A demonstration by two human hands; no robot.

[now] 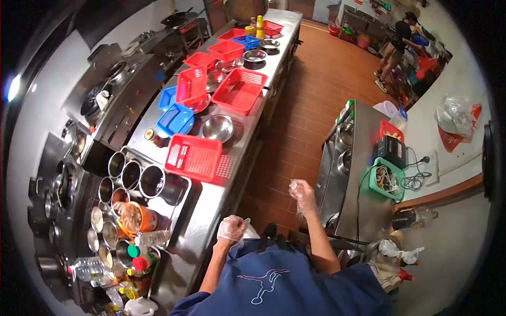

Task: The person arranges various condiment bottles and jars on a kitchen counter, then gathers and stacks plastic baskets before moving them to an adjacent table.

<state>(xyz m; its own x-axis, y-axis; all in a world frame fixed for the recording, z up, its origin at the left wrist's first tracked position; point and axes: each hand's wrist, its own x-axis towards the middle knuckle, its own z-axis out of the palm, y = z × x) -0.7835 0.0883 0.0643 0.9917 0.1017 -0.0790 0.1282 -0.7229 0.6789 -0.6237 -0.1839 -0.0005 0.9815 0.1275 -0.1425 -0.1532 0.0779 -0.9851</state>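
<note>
My left hand [232, 228], in a clear plastic glove, is beside the edge of the long steel table [199, 213]. Its fingers are curled in, and no object shows in them. In front of my body, over the tiled floor, is my right hand [301, 190], gloved the same way. Its fingers are also curled closed with nothing visible in them. A red plastic basket [194, 157] on the table is the nearest basket to my left hand. To the right of my right hand stands a steel counter [350, 174].
Blue baskets [175, 120], red baskets [240, 90] and steel bowls [216, 129] line the table. Steel pots [152, 180], an orange bucket [138, 217] and bottles [89, 268] crowd its near end. A green basket [386, 179] sits right. A person [399, 45] stands far off beyond the tiled floor [311, 79].
</note>
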